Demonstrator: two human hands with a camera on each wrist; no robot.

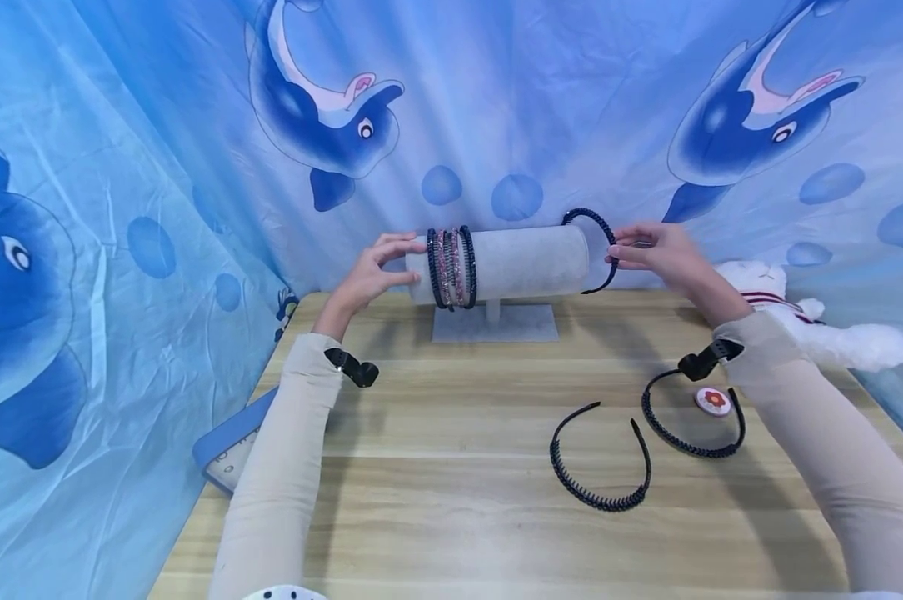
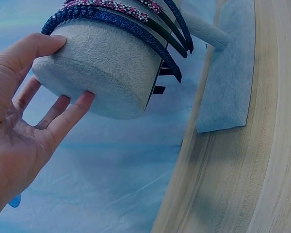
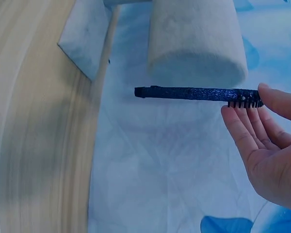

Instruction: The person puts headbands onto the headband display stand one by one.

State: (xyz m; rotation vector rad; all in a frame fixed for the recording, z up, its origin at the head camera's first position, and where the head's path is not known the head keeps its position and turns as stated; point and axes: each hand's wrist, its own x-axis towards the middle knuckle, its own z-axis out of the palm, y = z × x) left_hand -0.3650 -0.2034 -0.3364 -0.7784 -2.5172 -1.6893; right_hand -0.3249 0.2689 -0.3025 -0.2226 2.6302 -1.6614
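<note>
A: The left sleeve (image 1: pixel 271 492) and the right sleeve (image 1: pixel 845 475) are lying nearest the camera, at either side. What is the right hand (image 1: pixel 665 250) doing?

B: It is pinching a dark headband (image 3: pixel 184 93) between thumb and fingertips, closed down to the band's thickness.

A: Where is that piece standing?

B: Just beside the right end of the grey roll (image 1: pixel 530 260), at the table's far side. Whether they are touching, I am not able to tell.

A: And the axes?

B: The roll is running left to right, lying left of the pinching fingers; the hoop is standing crosswise to it. I am judging that relation decisive.

A: The left hand (image 1: pixel 372 271)?

B: Its fingers are spreading wide, resting against the roll's left end, beside the ringed bands (image 1: pixel 451 268). The right hand is sitting nearer the hoop.
</note>
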